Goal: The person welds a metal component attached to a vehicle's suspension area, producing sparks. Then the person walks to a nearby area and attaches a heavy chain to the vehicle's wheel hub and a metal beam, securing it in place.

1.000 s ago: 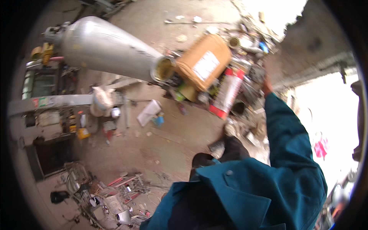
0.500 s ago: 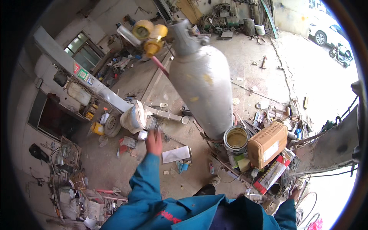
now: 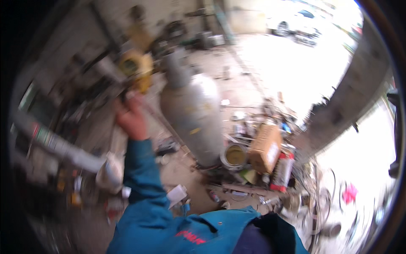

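Since half a second ago, our left hand (image 3: 133, 117) has risen from near the white bucket (image 3: 110, 174) to just below the yellow gauge regulator (image 3: 137, 70), and our right hand has left the view. Nearest us is the teal jacket (image 3: 146, 213), its left sleeve stretched forward. Our fingers blur against a dark shape under the regulator, so we cannot tell whether they grip it, touch it or hang apart. Just beyond stands the silver gas cylinder (image 3: 192, 114), to the right of our hand, the regulator beside its neck. At the cylinder's foot we see an open can (image 3: 234, 168), then a cardboard box (image 3: 265, 148) and a red-and-white carton (image 3: 282, 170) side by side. Farthest off, outside in the glare, is a white car (image 3: 296, 22).
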Demonstrator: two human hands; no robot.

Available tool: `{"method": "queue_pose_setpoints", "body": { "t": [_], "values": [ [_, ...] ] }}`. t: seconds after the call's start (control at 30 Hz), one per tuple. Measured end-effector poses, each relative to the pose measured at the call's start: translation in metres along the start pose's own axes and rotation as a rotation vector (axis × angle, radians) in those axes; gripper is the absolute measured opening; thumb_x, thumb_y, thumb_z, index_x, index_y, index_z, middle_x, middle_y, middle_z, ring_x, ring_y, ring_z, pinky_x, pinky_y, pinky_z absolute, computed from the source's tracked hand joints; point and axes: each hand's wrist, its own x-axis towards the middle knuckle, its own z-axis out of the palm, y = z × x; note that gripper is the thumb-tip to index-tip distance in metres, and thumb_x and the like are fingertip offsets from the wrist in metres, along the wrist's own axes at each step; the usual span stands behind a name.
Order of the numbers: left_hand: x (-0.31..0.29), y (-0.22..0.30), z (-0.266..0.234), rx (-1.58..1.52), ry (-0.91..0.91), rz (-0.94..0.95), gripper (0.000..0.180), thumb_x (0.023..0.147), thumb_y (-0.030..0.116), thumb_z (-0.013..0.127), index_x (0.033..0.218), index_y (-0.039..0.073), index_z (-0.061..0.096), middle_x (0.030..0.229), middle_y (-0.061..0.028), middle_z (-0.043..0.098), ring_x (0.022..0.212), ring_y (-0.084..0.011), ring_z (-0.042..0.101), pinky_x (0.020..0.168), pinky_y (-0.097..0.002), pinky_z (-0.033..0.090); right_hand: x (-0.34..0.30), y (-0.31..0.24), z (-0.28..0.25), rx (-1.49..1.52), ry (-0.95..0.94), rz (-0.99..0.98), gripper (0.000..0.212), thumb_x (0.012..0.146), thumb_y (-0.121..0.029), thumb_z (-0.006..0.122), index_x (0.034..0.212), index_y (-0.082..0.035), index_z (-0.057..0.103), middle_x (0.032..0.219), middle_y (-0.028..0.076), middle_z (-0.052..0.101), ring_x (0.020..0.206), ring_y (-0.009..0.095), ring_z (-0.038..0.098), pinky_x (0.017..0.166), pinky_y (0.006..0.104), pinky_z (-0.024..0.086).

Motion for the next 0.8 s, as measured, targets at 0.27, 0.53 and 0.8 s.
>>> {"method": "queue_pose_setpoints", "body": {
  "t": [0.27,0.53,0.8],
  "values": [
    [0.019,-0.047,0.005,0.553,-0.305,0.186,0.053,0.103,0.041,0.064,0.142,0.007,0.057,0.124,-0.0216,0.071,0.107,-0.0401,0.070,0.087,-0.0475,0.058,-0.001,0.128,-0.037,0.593,-0.054,0.071,0.068,0.106,-0.062,0.032,0.136,-0.007,0.057,0.123,0.021,0.067,0.099,0.041,0.064,0.083,0.0562,0.053],
    [0.028,-0.040,0.011,0.307,-0.191,0.567,0.044,0.097,0.037,0.068,0.131,0.009,0.065,0.117,-0.0190,0.070,0.099,-0.0367,0.070,0.084,-0.0514,0.056,-0.084,0.110,-0.049,0.429,0.079,0.091,0.053,0.108,-0.046,0.037,0.135,-0.004,0.054,0.121,0.022,0.071,0.096,0.036,0.071,0.082,0.0522,0.058],
    [0.021,0.036,-0.030,0.130,-0.149,0.122,0.050,0.099,0.046,0.062,0.122,0.003,0.072,0.106,-0.0233,0.073,0.092,-0.0452,0.070,0.080,-0.0571,0.055,-0.089,0.176,-0.088,0.462,0.103,0.169,0.061,0.107,-0.049,0.032,0.143,-0.003,0.048,0.139,0.031,0.059,0.108,0.055,0.066,0.079,0.0574,0.057]
  ]
}}
